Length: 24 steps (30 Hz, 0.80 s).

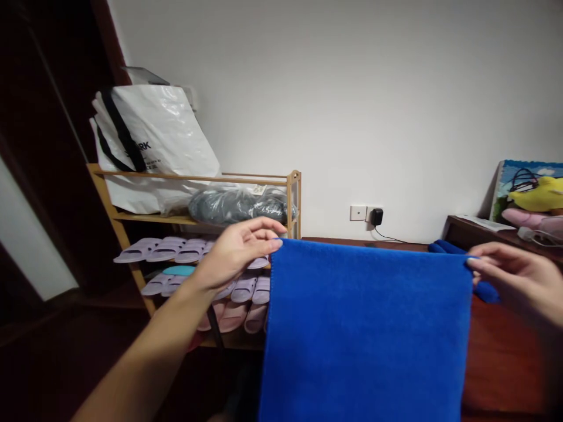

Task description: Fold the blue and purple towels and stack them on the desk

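A bright blue towel (369, 334) hangs stretched out in front of me, its top edge nearly level and its lower part running out of the picture. My left hand (241, 246) pinches the top left corner between thumb and fingers. At the top right corner, my right hand (516, 272) grips the cloth in the same way. Behind my right hand, more blue cloth (487, 291) lies on a reddish-brown wooden surface (505, 357), partly hidden by the towel and the hand.
A wooden shoe rack (294, 199) stands at left with lilac slippers (189, 251) and pink slippers (233, 316). On it are a white bag (162, 129) and a plastic-wrapped grey bundle (237, 204). A black plug (376, 217) sits in the wall; a yellow plush toy (539, 195) is at right.
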{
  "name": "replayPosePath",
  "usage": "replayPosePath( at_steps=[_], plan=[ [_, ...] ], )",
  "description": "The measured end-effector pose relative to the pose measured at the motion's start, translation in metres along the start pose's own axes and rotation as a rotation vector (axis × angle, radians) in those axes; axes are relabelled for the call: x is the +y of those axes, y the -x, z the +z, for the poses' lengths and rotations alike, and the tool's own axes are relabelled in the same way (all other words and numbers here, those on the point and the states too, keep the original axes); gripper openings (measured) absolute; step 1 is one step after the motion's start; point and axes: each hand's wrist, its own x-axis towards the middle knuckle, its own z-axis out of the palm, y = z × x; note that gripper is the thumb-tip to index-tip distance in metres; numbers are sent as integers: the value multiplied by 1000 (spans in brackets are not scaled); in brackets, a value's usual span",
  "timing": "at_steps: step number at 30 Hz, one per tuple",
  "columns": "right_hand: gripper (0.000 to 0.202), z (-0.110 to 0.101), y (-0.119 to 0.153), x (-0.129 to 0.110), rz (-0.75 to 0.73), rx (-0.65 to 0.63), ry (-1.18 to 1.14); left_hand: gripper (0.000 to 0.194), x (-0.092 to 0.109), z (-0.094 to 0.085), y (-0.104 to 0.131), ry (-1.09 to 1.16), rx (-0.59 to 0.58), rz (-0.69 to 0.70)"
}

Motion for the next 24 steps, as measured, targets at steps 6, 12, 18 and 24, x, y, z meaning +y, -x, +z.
replayPosePath(
  at_steps=[6, 12, 18, 24],
  plan=[
    [37, 50, -32, 65, 157, -280, -96, 25, -116, 17, -35, -131, -6, -17],
    [50, 106, -65, 152, 263, -438, -59, 4, -221, 51, -75, -566, 84, -111],
    [53, 141, -75, 218, 316, -486, 67, 9, -277, 67, -85, -711, 66, -257],
    [33, 158, -83, 249, 285, -503, 266, 9, -302, 70, -88, -810, -7, -301]
  ],
)
